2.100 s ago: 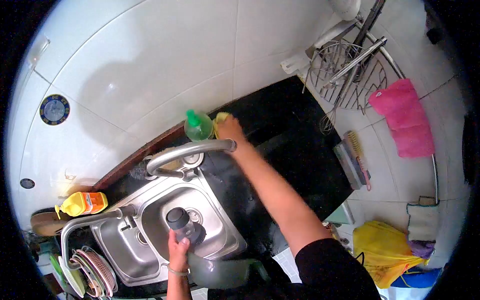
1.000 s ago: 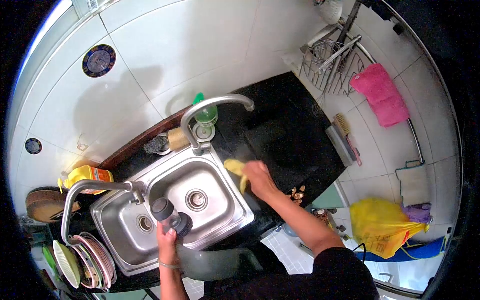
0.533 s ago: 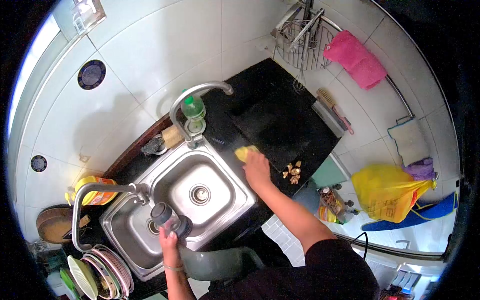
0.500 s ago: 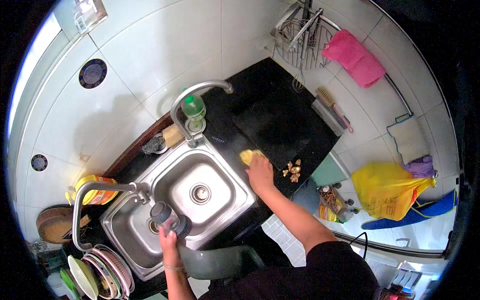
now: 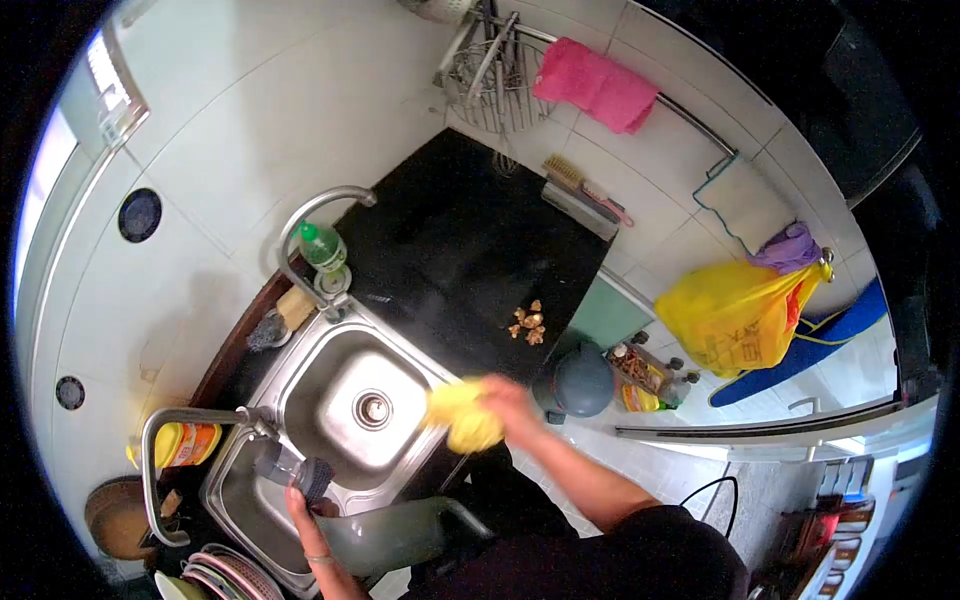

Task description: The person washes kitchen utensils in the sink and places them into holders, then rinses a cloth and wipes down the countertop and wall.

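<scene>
My right hand (image 5: 508,408) is closed on a yellow cloth (image 5: 465,415), blurred by motion, at the right edge of the double sink (image 5: 340,328). My left hand (image 5: 305,510) grips a small clear cup (image 5: 287,465) with a dark ribbed collar (image 5: 316,480) over the left basin. Some of its fingers are hidden behind the cup. Beside my left wrist is a translucent grey-green jug (image 5: 385,538) with a handle; what supports it is hidden. Several knobbly brown pieces (image 5: 527,323) lie on the black counter (image 5: 430,240).
Two curved taps (image 5: 300,225) rise behind the sink, near a green-capped bottle (image 5: 323,250). Stacked plates (image 5: 225,575) stand at the lower left. A yellow bag (image 5: 715,315) and a pink towel (image 5: 598,85) hang at the right. A grey bin (image 5: 580,382) stands beyond the counter edge.
My right hand has lifted the yellow cloth off the counter and drawn it toward my body, to the sink's edge. The view has turned right. My left hand still grips the cup.
</scene>
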Demonstrator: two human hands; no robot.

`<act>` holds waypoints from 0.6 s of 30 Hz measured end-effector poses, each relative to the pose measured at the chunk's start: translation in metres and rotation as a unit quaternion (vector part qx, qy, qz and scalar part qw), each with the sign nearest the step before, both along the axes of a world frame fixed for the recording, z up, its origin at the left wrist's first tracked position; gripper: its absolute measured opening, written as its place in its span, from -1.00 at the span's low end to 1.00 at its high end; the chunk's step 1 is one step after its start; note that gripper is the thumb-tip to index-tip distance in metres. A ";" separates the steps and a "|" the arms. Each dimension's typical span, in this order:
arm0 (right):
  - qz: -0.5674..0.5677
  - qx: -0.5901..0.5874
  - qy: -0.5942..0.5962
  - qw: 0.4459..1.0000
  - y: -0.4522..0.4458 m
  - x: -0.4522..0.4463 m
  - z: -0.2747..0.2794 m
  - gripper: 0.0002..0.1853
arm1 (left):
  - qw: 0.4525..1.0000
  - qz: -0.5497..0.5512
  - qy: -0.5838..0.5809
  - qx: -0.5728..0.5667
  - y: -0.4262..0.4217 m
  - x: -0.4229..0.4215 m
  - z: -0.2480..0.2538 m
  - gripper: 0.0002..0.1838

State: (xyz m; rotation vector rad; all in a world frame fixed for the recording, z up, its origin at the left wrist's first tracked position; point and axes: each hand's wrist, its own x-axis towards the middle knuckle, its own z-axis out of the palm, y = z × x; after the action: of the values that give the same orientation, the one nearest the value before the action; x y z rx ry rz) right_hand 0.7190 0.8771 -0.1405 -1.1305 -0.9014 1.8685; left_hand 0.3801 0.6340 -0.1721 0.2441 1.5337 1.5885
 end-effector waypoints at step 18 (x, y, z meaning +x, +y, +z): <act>-0.160 0.355 -0.677 0.625 0.277 0.200 -0.060 -0.71 | 0.983 -0.041 0.175 -0.033 0.106 0.033 -0.052 -0.62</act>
State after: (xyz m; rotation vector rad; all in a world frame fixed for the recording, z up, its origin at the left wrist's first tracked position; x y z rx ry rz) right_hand 0.9192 1.1543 -0.2001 -1.8664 -1.7933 -0.0771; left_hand 0.4130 0.7396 -0.2237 0.5659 1.8142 1.4817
